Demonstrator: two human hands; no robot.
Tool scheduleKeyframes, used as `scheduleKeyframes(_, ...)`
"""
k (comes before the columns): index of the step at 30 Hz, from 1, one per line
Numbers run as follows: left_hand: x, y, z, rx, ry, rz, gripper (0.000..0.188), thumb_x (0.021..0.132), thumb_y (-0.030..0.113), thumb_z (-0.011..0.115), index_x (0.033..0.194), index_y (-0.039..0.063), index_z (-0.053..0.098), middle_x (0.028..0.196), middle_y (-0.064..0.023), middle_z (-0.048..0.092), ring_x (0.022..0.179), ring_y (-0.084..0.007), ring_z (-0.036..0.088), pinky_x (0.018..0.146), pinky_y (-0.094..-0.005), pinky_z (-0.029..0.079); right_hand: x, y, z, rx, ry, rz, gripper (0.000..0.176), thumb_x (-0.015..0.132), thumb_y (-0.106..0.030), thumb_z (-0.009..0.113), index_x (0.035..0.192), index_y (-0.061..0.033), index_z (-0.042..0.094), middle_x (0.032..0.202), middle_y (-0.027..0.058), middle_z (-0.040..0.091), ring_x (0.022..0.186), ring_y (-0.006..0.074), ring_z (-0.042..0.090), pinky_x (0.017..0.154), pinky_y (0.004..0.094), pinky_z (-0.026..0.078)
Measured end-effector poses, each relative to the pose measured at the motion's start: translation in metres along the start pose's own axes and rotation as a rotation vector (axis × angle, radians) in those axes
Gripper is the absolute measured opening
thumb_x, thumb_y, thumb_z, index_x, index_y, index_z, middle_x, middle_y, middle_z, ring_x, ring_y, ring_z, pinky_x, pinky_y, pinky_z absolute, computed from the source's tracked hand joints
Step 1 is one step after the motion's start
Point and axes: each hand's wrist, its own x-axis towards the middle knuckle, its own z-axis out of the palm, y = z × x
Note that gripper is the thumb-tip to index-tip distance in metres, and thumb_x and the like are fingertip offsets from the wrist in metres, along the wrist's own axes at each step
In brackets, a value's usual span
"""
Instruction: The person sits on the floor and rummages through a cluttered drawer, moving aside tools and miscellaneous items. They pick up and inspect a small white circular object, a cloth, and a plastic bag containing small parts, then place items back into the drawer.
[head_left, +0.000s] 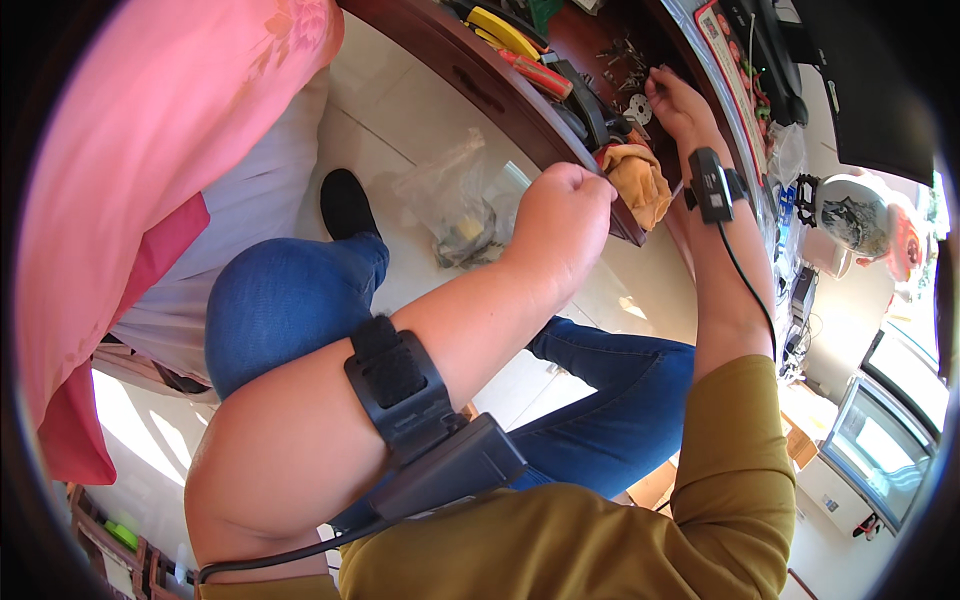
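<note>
My left hand (566, 217) is curled into a fist at the front edge of an open wooden drawer (480, 82), beside a crumpled orange-yellow cloth (636, 184). Whether its hidden fingers grip the edge cannot be seen. My right hand (675, 101) reaches inside the drawer with bent fingers, close to loose screws (630, 56) and a white disc with holes (639, 110); its fingertips are partly hidden. Along the drawer front lie a yellow-handled tool (502, 31), a red-handled tool (536, 73) and a black tool (583, 101).
Clear plastic bags (457, 217) lie on the tiled floor below the drawer. A pink cloth (157, 112) hangs at the left. Above the drawer, the desktop holds a red-edged printed sheet (731, 82), a black monitor (874, 90) and a patterned round pot (855, 212). My knees are beneath my arms.
</note>
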Motion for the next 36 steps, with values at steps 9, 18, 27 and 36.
scheduleKeyframes(9, 0.001, 0.015, 0.003, -0.559, -0.038, -0.082, 0.035, 0.094, 0.034, 0.038, 0.097, 0.003, 0.053, 0.093, -0.0080, 0.056, 0.081, -0.0172, 0.056, 0.074, -0.0299, 0.048, -0.223, -0.030, 0.072, -0.666, -0.582, -0.114, 0.018, 0.074, 0.000, 0.062, 0.091, -0.0011, 0.057, 0.084, 0.0010, 0.059, 0.068, 0.0100, 0.056, 0.062, 0.0214, 0.047)
scheduleKeyframes(18, -0.006, 0.019, -0.001, -0.380, -0.001, -0.099, 0.027, 0.093, 0.025, 0.041, 0.090, 0.003, 0.057, 0.081, -0.0044, 0.053, 0.071, -0.0133, 0.053, 0.059, -0.0260, 0.046, -0.206, -0.044, 0.067, -1.150, -0.476, -0.523, 0.025, 0.076, -0.002, 0.057, 0.100, -0.0008, 0.059, 0.100, 0.0058, 0.058, 0.084, 0.0127, 0.057, 0.073, 0.0236, 0.043)
scheduleKeyframes(27, -0.009, 0.015, -0.005, -0.247, -0.021, -0.183, 0.023, 0.091, 0.024, 0.046, 0.085, 0.005, 0.057, 0.073, -0.0016, 0.052, 0.062, -0.0095, 0.049, 0.051, -0.0222, 0.041, 0.014, 0.007, 0.023, -1.716, 0.069, -0.897, 0.048, 0.078, -0.007, 0.046, 0.125, -0.0090, 0.046, 0.128, 0.0210, 0.046, 0.115, 0.0379, 0.045, 0.098, 0.0406, 0.037)
scheduleKeyframes(36, -0.006, 0.015, -0.003, -0.178, -0.038, -0.253, 0.021, 0.091, 0.024, 0.046, 0.086, 0.006, 0.057, 0.074, -0.0011, 0.053, 0.065, -0.0091, 0.050, 0.054, -0.0222, 0.042, 0.107, 0.011, 0.012, -1.654, 0.341, -1.152, 0.040, 0.080, -0.009, 0.044, 0.119, -0.0108, 0.054, 0.122, 0.0208, 0.051, 0.116, 0.0374, 0.046, 0.100, 0.0437, 0.034)
